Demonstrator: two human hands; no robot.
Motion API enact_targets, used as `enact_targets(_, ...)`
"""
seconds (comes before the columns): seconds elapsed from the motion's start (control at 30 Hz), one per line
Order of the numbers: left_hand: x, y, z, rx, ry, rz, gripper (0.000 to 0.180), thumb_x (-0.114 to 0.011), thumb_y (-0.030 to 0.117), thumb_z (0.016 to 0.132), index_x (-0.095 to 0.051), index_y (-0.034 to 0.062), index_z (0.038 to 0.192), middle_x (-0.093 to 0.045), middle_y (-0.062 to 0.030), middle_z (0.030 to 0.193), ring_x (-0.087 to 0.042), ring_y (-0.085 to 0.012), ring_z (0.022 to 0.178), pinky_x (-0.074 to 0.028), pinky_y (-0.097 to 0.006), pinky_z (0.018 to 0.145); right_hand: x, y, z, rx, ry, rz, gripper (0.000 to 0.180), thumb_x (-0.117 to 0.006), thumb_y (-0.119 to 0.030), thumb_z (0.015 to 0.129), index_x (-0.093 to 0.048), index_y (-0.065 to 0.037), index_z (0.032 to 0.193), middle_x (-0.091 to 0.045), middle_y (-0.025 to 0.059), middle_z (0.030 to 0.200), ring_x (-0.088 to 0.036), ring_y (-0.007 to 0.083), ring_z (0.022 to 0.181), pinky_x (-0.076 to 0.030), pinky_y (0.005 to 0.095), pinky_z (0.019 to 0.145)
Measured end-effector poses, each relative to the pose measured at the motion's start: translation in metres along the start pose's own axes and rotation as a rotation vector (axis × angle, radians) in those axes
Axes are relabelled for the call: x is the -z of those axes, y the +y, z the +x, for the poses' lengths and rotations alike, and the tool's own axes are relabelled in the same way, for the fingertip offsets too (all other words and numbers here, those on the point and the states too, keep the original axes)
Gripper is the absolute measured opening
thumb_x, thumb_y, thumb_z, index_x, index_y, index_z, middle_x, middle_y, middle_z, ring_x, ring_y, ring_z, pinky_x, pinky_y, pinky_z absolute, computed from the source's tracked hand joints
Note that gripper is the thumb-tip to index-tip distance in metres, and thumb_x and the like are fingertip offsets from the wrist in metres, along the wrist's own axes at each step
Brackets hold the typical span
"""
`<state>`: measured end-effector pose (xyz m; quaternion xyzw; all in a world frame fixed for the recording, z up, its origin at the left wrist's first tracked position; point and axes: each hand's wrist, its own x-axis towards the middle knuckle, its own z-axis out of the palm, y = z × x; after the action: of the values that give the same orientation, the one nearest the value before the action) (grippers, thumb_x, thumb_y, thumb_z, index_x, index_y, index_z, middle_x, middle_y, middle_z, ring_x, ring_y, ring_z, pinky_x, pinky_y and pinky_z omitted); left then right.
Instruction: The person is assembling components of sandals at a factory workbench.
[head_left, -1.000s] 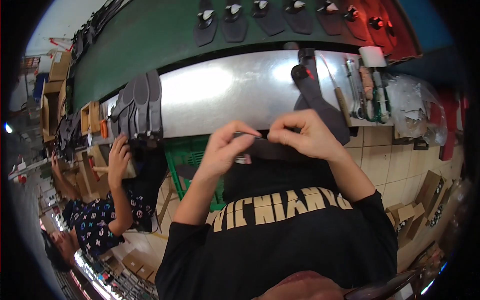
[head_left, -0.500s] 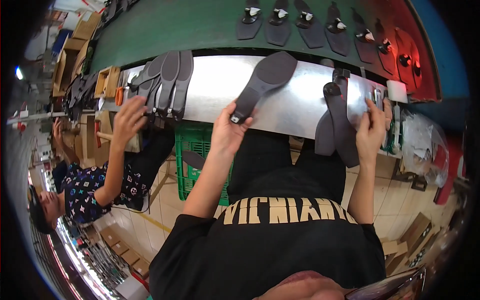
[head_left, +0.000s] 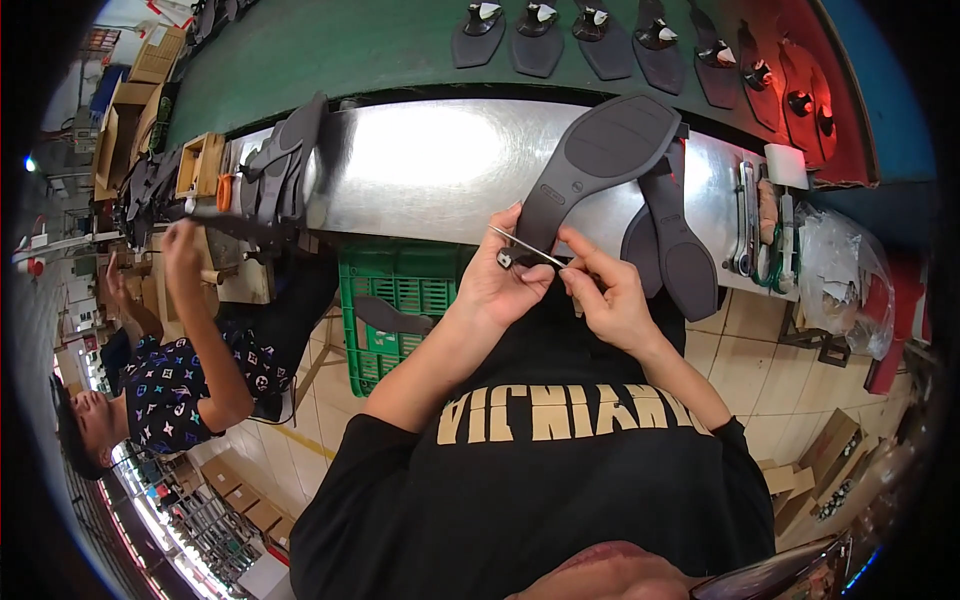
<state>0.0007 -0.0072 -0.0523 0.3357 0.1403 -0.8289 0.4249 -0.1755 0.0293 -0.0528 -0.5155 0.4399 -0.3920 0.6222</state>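
A dark grey shoe sole is tilted up over the metal ledge, its wide end pointing away from me. My left hand grips its narrow heel end, where a small pale fitting shows. Between the fingers of my right hand is a slim metal tool, lying across that heel end; its exact kind is not clear. Just right of my hands, a pair of dark soles lies crossed, overhanging the ledge's near edge.
The metal ledge runs along a green belt bearing several strapped soles. Hand tools and a plastic bag are at right. A green crate stands below. At left, a co-worker's hand holds a dark sole.
My right hand has come left from the tools at the ledge's right end, bringing the slim metal tool to the heel. The held sole has moved right and closer.
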Motion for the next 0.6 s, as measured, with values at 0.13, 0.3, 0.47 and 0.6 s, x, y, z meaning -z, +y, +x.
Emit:
enact_targets(0.13, -0.007, -0.005, -0.005, -0.049, -0.004, -0.001, 0.018, -0.066, 0.031, 0.091, -0.061, 0.0144, 0.092, -0.066, -0.0009, 0.084, -0.058, -0.0103, 0.066, -0.033, -0.021, 0.044, 0.0, 0.006, 0.002, 0.114, 0.077, 0.012, 0.037, -0.054, -0.002, 0.095, -0.058, -0.001, 0.131, -0.059, 0.0016, 0.075, -0.052, 0.0064, 0.064, -0.043, 0.0215, 0.06)
enact_targets(0.3, -0.01, -0.003, -0.003, -0.456, 0.043, 0.4, 0.035, -0.05, 0.041, 0.1, -0.062, 0.0085, 0.092, -0.065, -0.0034, 0.078, -0.057, -0.0096, 0.062, -0.033, -0.022, 0.043, 0.014, -0.004, 0.007, -0.287, -0.078, 0.541, 0.036, -0.049, -0.008, 0.099, -0.054, -0.001, 0.134, -0.053, -0.0011, 0.073, -0.045, 0.0025, 0.057, -0.032, 0.0165, 0.045)
enact_targets(0.47, -0.009, -0.004, 0.002, -1.171, 0.026, 0.899, 0.068, -0.028, 0.051, 0.105, -0.064, 0.0004, 0.077, -0.062, -0.0048, 0.068, -0.053, -0.01, 0.059, -0.042, -0.023, 0.055, -0.003, -0.016, -0.005, -0.424, -0.242, 0.566, 0.056, -0.05, -0.01, 0.099, -0.029, -0.008, 0.151, -0.053, 0.0011, 0.072, -0.044, 0.0041, 0.054, -0.031, 0.0163, 0.043)
enact_targets(0.6, -0.007, -0.003, -0.002, -1.088, 0.051, 0.838, 0.079, -0.02, 0.058, 0.103, -0.062, -0.0007, 0.071, -0.062, -0.0054, 0.066, -0.055, -0.0105, 0.062, -0.043, -0.022, 0.063, -0.01, -0.013, -0.008, -0.403, -0.181, 0.729, 0.058, -0.051, -0.011, 0.099, -0.028, -0.009, 0.152, -0.051, 0.0013, 0.072, -0.042, 0.0049, 0.055, -0.031, 0.0173, 0.044)
